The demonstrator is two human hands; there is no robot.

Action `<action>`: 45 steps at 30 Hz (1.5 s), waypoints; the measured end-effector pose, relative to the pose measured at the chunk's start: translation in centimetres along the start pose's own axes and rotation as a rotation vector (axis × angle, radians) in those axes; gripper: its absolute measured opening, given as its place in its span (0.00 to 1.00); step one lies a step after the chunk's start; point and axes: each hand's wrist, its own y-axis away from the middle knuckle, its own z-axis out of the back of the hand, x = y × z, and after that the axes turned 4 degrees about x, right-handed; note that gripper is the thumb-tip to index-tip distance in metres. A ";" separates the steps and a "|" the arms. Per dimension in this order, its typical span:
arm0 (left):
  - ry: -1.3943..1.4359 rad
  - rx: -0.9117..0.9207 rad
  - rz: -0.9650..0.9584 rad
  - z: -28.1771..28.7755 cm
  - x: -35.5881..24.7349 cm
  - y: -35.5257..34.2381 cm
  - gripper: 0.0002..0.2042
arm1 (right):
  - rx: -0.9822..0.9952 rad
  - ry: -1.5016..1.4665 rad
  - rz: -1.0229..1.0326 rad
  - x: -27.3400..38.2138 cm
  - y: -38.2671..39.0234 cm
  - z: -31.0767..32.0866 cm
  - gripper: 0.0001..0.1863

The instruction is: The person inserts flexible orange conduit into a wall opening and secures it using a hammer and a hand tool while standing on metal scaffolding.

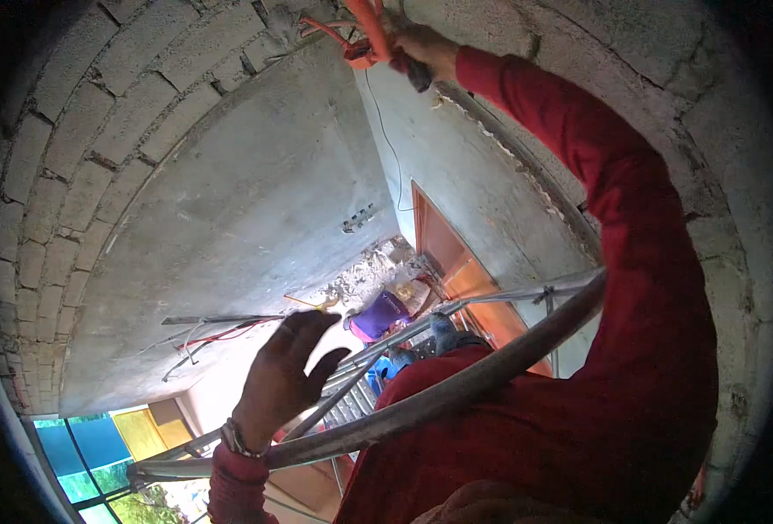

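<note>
My right hand (430, 51) is raised at the top of the wall, its fingers closed. A stubby dark end (417, 75) sticks out below it; what kind of thing it belongs to is unclear. Close beside the fingers are an orange tube (369, 24) and a round orange fitting (360, 58), from which a thin black wire (386, 131) hangs down the wall. My left hand (286, 371), with a watch at the wrist, is held out with the thumb apart from the fingers and nothing in it. It is nearest a grey metal rail (456, 393) curving across in front of me.
Far below, a person in purple (379, 316) bends over near rubble (364, 278). The scaffold's rails and platform (351, 409) lie under me. A brown door (446, 236) stands in the right wall, a metal bracket strip (358, 218) is on the grey wall, and windows (81, 445) are at lower left.
</note>
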 end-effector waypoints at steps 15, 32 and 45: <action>0.309 -0.769 0.048 -2.2 5.7 -24.9 0.22 | 0.103 0.083 0.382 -10.9 -3.7 -7.8 0.15; 0.976 -0.662 0.004 -2.3 8.2 -24.0 0.17 | -0.263 -0.341 0.040 -19.9 -4.4 -3.4 0.11; 0.863 -0.721 -0.030 3.0 16.5 -25.1 0.15 | -0.268 -0.280 -0.336 -36.4 -4.9 0.2 0.09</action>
